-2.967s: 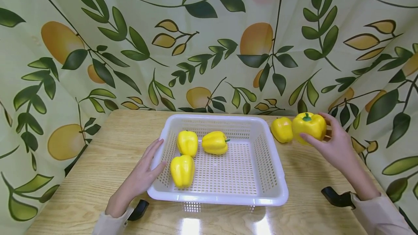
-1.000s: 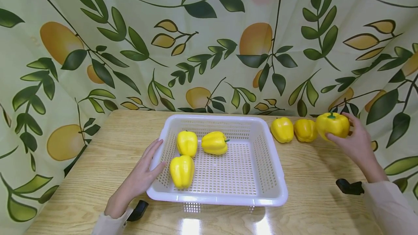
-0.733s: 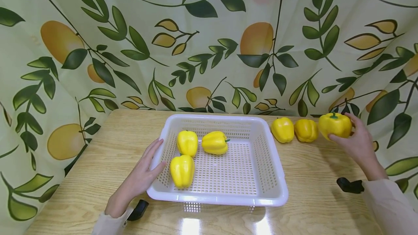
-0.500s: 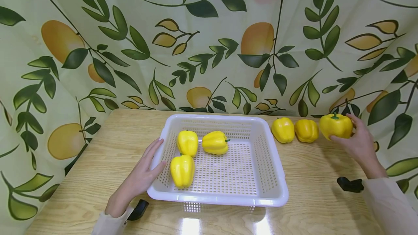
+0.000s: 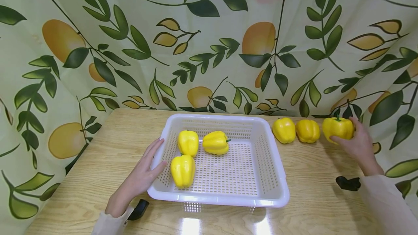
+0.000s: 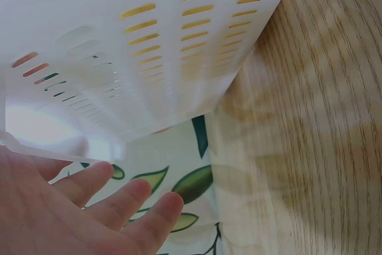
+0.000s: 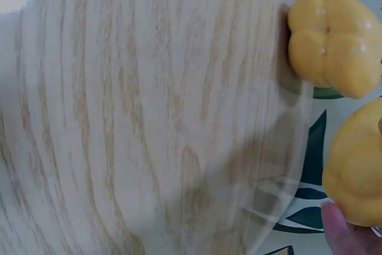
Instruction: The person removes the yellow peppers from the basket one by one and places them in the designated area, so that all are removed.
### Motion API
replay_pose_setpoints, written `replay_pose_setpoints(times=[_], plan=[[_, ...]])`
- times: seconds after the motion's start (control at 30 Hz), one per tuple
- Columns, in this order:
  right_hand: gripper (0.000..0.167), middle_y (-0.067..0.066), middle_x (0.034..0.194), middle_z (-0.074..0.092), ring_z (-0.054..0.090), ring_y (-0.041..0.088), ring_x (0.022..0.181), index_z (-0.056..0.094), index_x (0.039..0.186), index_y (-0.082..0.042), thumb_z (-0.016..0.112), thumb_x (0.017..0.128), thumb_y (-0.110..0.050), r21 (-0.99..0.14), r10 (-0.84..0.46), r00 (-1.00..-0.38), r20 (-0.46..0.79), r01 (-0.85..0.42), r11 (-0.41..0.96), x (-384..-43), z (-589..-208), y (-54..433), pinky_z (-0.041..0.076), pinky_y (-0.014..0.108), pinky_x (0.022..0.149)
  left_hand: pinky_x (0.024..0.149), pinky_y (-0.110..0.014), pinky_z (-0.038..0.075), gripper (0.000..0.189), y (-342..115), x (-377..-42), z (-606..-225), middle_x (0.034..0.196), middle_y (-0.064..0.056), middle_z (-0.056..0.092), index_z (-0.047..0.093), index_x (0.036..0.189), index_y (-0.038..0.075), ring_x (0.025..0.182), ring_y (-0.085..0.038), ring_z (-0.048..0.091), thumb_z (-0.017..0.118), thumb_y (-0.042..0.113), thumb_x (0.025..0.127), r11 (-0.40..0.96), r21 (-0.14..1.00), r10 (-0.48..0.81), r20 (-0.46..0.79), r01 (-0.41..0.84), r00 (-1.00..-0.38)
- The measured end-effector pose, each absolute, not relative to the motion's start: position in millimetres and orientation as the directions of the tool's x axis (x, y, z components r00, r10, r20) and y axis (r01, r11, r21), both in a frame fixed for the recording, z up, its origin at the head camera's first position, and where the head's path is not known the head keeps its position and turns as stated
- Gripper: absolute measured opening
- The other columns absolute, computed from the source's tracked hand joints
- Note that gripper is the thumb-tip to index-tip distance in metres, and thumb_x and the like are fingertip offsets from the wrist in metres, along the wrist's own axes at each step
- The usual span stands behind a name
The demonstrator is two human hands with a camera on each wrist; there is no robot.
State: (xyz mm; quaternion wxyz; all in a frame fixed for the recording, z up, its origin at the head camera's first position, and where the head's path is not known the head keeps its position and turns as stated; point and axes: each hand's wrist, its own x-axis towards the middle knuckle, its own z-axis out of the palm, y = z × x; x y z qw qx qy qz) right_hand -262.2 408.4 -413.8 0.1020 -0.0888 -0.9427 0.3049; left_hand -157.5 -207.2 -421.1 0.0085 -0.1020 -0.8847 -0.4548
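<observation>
The right hand (image 5: pixel 361 148) grasps the far-right pepper (image 5: pixel 338 128) by its sides; likely light, firm, slick. Left hand (image 5: pixel 142 175), fingers extended, rests on basket (image 5: pixel 218 200).

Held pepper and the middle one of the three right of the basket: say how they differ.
The held pepper shows a green stem on top; the middle pepper shows no stem. The right hand grips the held pepper; no hand touches the middle pepper. In the head view, the held pepper looks larger than the middle pepper. Both are yellow and outside the basket.
</observation>
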Motion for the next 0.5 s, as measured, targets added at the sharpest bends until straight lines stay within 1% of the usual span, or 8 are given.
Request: replay_pose_setpoints(times=[0.2, 0.37, 0.43, 0.5], plan=[[0.092, 0.045, 0.152, 0.017, 0.032, 0.061, 0.121, 0.005, 0.154, 0.009, 0.065, 0.093, -0.024, -0.577, 0.236, -0.964, 0.118, 0.127, 0.807, -266.0, -418.4, 413.7, 0.034, 0.073, 0.094, 0.096, -0.065, 0.049, 0.067, -206.6, -157.5, -420.7, 0.165, -0.018, 0.014, 0.024, 0.157, 0.014, 0.143, -0.048, 0.030, 0.057, 0.018, 0.099, 0.581, 0.795, 0.165, 0.098, 0.177, -0.981], [0.097, 0.047, 0.150, 0.015, 0.031, 0.061, 0.122, -0.001, 0.152, 0.014, 0.063, 0.093, -0.030, -0.583, 0.278, -0.960, 0.040, 0.204, 0.786, -267.2, -419.9, 416.4, 0.034, 0.073, 0.099, 0.098, -0.066, 0.046, 0.067, -206.2, -156.9, -418.7, 0.165, -0.018, 0.014, 0.025, 0.157, 0.014, 0.145, -0.047, 0.028, 0.057, 0.018, 0.099, 0.578, 0.797, 0.164, 0.098, 0.176, -0.982], [0.098, 0.048, 0.148, 0.016, 0.032, 0.060, 0.121, -0.002, 0.150, 0.015, 0.061, 0.093, -0.033, -0.580, 0.298, -0.955, 0.003, 0.241, 0.778, -267.1, -419.8, 416.7, 0.034, 0.072, 0.099, 0.099, -0.067, 0.046, 0.067, -206.3, -157.1, -419.1, 0.165, -0.018, 0.014, 0.025, 0.157, 0.013, 0.145, -0.048, 0.028, 0.057, 0.018, 0.099, 0.579, 0.796, 0.163, 0.101, 0.178, -0.981], [0.098, 0.050, 0.144, 0.019, 0.034, 0.060, 0.119, -0.001, 0.149, 0.017, 0.060, 0.094, -0.035, -0.566, 0.302, -0.953, -0.012, 0.255, 0.784, -267.3, -419.6, 417.0, 0.036, 0.071, 0.096, 0.100, -0.068, 0.044, 0.067, -206.4, -157.2, -419.6, 0.165, -0.018, 0.015, 0.025, 0.157, 0.013, 0.145, -0.048, 0.027, 0.057, 0.019, 0.099, 0.582, 0.793, 0.162, 0.102, 0.179, -0.981]])
